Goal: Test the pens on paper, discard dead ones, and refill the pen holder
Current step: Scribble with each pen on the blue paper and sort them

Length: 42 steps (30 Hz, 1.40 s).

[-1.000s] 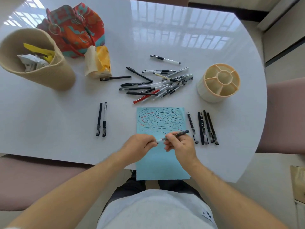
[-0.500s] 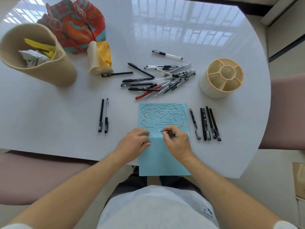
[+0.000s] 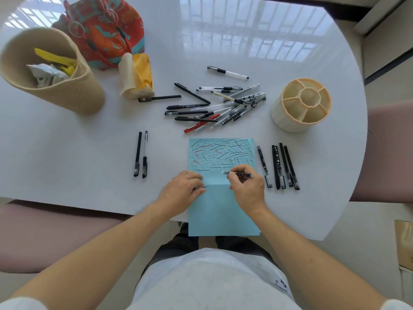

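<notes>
A light blue paper [image 3: 223,211] lies at the table's near edge, its upper half covered in black and red scribbles. My right hand [image 3: 247,190] grips a dark pen [image 3: 240,174] with its tip on the paper near the lowest scribbles. My left hand [image 3: 183,191] rests on the paper's left edge, closed around a small pen cap [image 3: 202,187]. A heap of pens [image 3: 219,106] lies beyond the paper. The cream pen holder [image 3: 300,104], with empty compartments, stands at the right.
Several black pens [image 3: 280,166] lie in a row right of the paper, two pens [image 3: 141,154] lie to its left. A beige bin [image 3: 51,70] with crumpled waste, a colourful bag [image 3: 105,30] and a tissue pack [image 3: 137,76] stand at the far left.
A second ago both hands held the pen above the paper, pulling the cap off. My right hand has since lowered the pen's tip onto the paper; my left hand has settled at the paper's edge.
</notes>
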Each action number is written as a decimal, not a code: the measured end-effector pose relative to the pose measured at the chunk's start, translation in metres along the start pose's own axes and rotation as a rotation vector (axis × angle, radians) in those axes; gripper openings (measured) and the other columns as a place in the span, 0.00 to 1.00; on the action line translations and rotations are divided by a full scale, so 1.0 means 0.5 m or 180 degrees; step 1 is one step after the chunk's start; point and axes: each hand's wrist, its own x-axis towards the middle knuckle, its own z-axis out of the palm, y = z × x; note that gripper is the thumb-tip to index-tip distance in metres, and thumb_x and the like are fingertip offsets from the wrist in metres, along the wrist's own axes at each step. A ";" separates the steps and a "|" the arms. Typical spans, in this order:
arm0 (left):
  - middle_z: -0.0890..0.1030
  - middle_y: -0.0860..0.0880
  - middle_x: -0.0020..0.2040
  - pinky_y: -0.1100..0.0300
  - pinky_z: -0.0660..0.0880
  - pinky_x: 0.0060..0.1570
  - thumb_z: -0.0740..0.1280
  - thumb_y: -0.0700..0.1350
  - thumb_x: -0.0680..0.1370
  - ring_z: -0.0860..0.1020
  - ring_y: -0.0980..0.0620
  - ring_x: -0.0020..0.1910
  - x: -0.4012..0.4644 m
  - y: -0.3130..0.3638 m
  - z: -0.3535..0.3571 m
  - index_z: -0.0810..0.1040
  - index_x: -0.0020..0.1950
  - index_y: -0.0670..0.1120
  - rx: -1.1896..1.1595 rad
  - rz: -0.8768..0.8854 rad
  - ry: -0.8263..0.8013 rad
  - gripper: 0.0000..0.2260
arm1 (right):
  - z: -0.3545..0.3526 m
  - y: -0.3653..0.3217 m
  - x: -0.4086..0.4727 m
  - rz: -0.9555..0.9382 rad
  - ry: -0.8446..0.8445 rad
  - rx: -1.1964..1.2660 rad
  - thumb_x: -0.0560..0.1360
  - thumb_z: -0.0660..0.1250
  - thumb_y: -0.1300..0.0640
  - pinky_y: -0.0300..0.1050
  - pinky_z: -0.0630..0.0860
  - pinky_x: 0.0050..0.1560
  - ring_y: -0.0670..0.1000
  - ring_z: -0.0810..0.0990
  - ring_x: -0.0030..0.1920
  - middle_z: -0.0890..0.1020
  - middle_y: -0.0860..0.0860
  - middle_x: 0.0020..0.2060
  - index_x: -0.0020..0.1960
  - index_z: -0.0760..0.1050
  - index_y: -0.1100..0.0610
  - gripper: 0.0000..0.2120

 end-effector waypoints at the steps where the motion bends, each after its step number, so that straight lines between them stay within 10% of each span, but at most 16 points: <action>1: 0.81 0.53 0.58 0.59 0.72 0.59 0.67 0.51 0.80 0.74 0.53 0.60 0.003 0.001 -0.001 0.83 0.51 0.48 -0.0027 -0.0042 0.0008 0.09 | -0.002 -0.005 -0.004 0.0135 -0.0095 0.0318 0.74 0.70 0.61 0.49 0.82 0.36 0.55 0.83 0.35 0.86 0.50 0.36 0.44 0.80 0.55 0.03; 17: 0.77 0.57 0.36 0.60 0.69 0.35 0.64 0.50 0.82 0.74 0.55 0.34 0.025 0.066 -0.026 0.78 0.47 0.49 -0.0084 -0.0140 -0.0109 0.07 | -0.006 -0.022 -0.026 0.0668 -0.0770 0.1217 0.80 0.69 0.64 0.46 0.83 0.41 0.54 0.86 0.37 0.86 0.58 0.38 0.50 0.79 0.66 0.04; 25: 0.79 0.60 0.53 0.62 0.70 0.53 0.66 0.57 0.80 0.74 0.59 0.52 0.052 0.077 -0.019 0.78 0.58 0.54 -0.0515 -0.0408 -0.0228 0.11 | -0.049 -0.028 0.044 0.0618 -0.0821 0.0626 0.83 0.65 0.58 0.46 0.83 0.41 0.51 0.83 0.39 0.85 0.54 0.39 0.49 0.79 0.61 0.08; 30: 0.70 0.52 0.71 0.53 0.63 0.73 0.73 0.53 0.75 0.63 0.52 0.72 0.044 0.032 -0.012 0.69 0.73 0.50 -0.0006 -0.0546 -0.0099 0.29 | -0.132 -0.012 0.160 0.0645 -0.0611 -0.1447 0.80 0.66 0.54 0.51 0.78 0.45 0.56 0.82 0.45 0.83 0.54 0.46 0.52 0.75 0.56 0.05; 42: 0.63 0.48 0.76 0.47 0.64 0.73 0.75 0.55 0.70 0.59 0.45 0.76 0.032 0.000 0.004 0.69 0.71 0.52 0.0817 -0.0463 -0.0227 0.31 | -0.139 -0.003 0.206 -0.0406 -0.0265 -0.2677 0.79 0.68 0.51 0.52 0.74 0.49 0.59 0.80 0.53 0.80 0.55 0.54 0.59 0.77 0.58 0.13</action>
